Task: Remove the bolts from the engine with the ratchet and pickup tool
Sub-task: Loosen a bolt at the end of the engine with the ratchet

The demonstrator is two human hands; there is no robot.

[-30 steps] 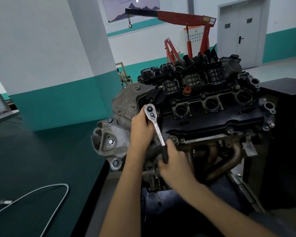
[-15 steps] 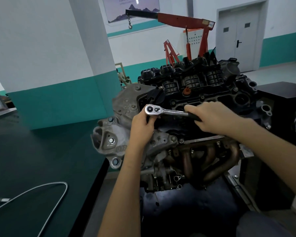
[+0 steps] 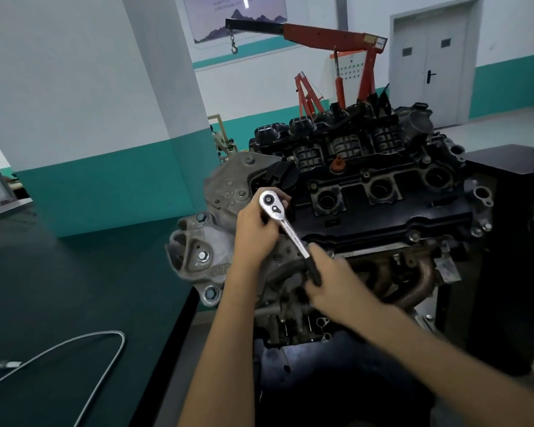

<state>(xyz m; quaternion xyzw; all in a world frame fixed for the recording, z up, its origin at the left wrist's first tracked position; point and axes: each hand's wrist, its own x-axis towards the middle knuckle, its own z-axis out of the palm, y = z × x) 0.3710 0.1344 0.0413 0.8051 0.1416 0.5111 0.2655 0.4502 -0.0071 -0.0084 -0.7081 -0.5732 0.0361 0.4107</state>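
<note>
I am loosening a bolt at the left end of the engine; my left hand curls round the head of the ratchet, seating it on the hidden bolt; my right hand grips its black handle; next, I judge, a steady swing, socket kept square.

Nothing reads clearly. The engine bears raised lettering on its grey left-end bracket and a small pale marking on its black top, both illegible. The poster behind the engine is blurred.
</note>
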